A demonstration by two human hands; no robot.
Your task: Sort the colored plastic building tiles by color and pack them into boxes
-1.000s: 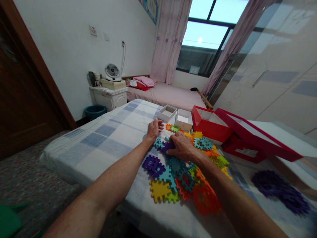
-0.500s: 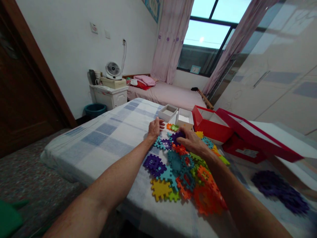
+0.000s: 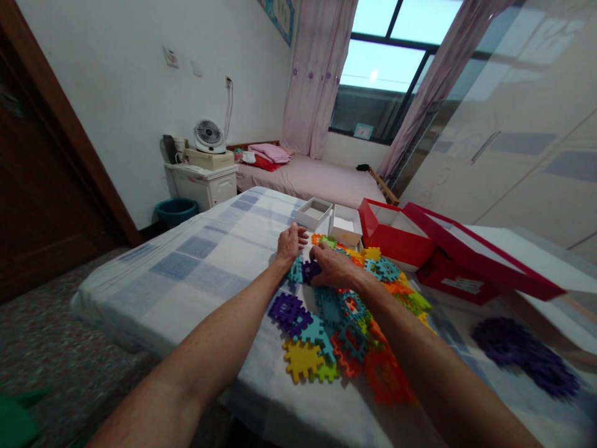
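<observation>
Purple toothed piece [image 3: 310, 272] sits pinched in right hand [image 3: 334, 267]; left hand [image 3: 290, 241], fingers loosely apart, lies at gear pile [image 3: 330, 308] edge; checked cloth [image 3: 196, 274] extends leftward.

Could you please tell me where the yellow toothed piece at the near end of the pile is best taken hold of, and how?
Probably pinch the yellow toothed piece by the teeth on its left edge, coming from the left: they jut out over the cloth, while a light-blue piece and a lime-green piece crowd its far and right sides.
</observation>
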